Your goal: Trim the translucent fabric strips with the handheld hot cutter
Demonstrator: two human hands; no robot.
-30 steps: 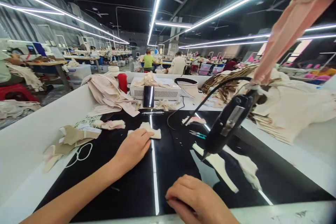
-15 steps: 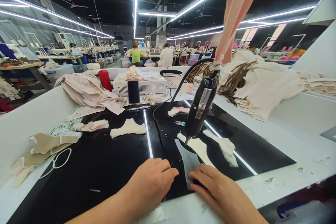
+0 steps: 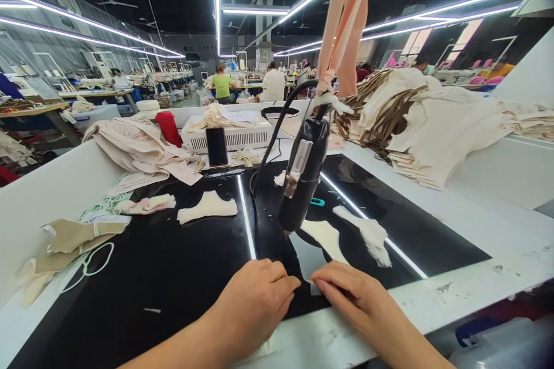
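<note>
My left hand (image 3: 255, 302) and my right hand (image 3: 352, 297) lie side by side at the near edge of the black table top (image 3: 173, 265), fingers curled. Their fingertips meet on the near end of a thin pale sheet (image 3: 308, 259) that lies flat on the table. Just beyond the sheet a black corded hand tool (image 3: 303, 181) hangs tip down from a pink fabric strip (image 3: 346, 23). Two cream fabric pieces (image 3: 324, 236) (image 3: 367, 233) rest behind the tool's tip. Another cream piece (image 3: 208, 206) is to the left of the light strip.
Teal scissors (image 3: 317, 202) lie behind the tool. A phone (image 3: 216, 147) leans on a white box (image 3: 229, 135), with a red cup (image 3: 168, 127) beside it. Fabric piles stand at the right (image 3: 424, 127) and back left (image 3: 138, 150). Tan pieces (image 3: 73, 236) lie left. People sit far behind.
My left hand came back from the cream piece to the near edge beside my right hand. Both hands closed in on the pale sheet. The view turned right and the hanging tool swung.
</note>
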